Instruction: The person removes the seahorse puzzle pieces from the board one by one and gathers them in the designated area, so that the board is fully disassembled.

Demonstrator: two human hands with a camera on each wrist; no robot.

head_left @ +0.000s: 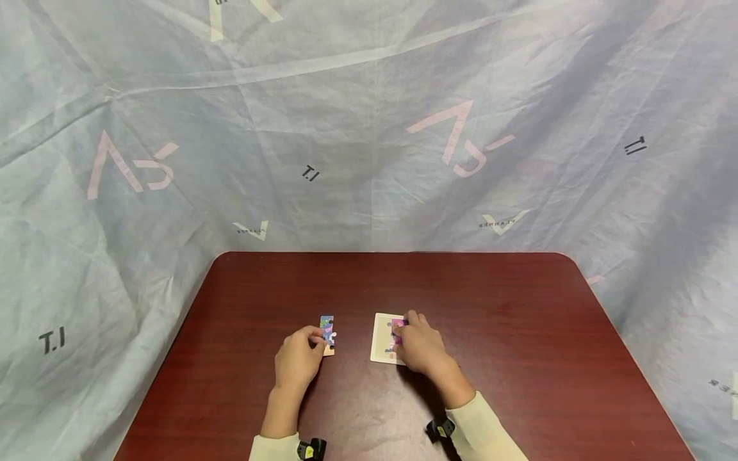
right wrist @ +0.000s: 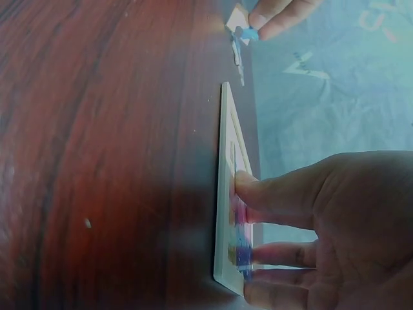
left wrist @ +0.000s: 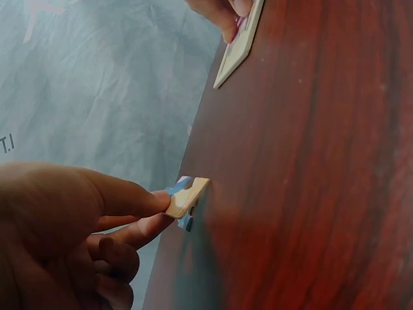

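My left hand (head_left: pixel 298 362) pinches a jigsaw puzzle piece between thumb and fingertips, at a narrow column of colourful pieces (head_left: pixel 327 323) on the left. In the left wrist view, the pinched puzzle piece (left wrist: pixel 187 197) shows a pale wooden side and bits of blue. My right hand (head_left: pixel 422 342) rests over a pale puzzle tray (head_left: pixel 380 339), its thumb and extended fingers touching the pink and purple pieces (head_left: pixel 396 323) in the tray's right part. The hand covers the tray's right edge. In the right wrist view, the fingers (right wrist: pixel 284 254) lie across these pieces.
The dark red wooden table (head_left: pixel 490 294) has rounded far corners. Grey printed fabric (head_left: pixel 346 128) hangs behind it and along both sides. A small black device (head_left: pixel 312 449) sits at the left wrist, and another black device (head_left: pixel 441 429) at the right.
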